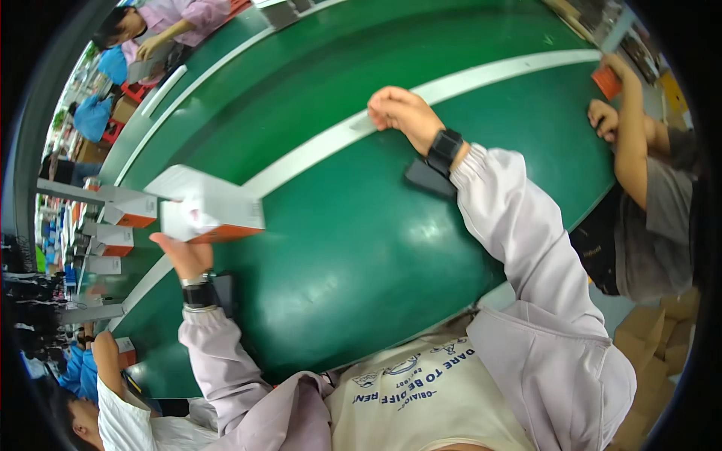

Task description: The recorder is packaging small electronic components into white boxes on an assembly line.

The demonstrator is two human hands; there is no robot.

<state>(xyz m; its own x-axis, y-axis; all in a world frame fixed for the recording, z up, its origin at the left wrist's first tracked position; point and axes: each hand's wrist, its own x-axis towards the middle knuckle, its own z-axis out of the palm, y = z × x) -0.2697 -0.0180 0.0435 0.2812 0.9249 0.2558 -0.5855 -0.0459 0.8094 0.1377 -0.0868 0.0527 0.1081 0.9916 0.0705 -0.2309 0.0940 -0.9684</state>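
White-and-orange box (235,213) held in the left hand (192,257)

The box is gripped by the left hand, whose fingers are partly hidden by it, toward the left of the green bench (361,278). The right hand (404,116) is curled into a loose fist, well apart. Similar boxes (134,209) are set farther left.

White and orange-red against green.
The carton (214,201) at the left hand (189,257) is white with an orange-red lower side; the worktable (361,278) beneath it and the right hand (404,116) is green, crossed between the hands by a white stripe (312,154). Black wristbands (445,149) sit behind both hands; the sleeves (515,192) beyond are pale lilac-grey, the shirt (451,410) between them cream with blue print.
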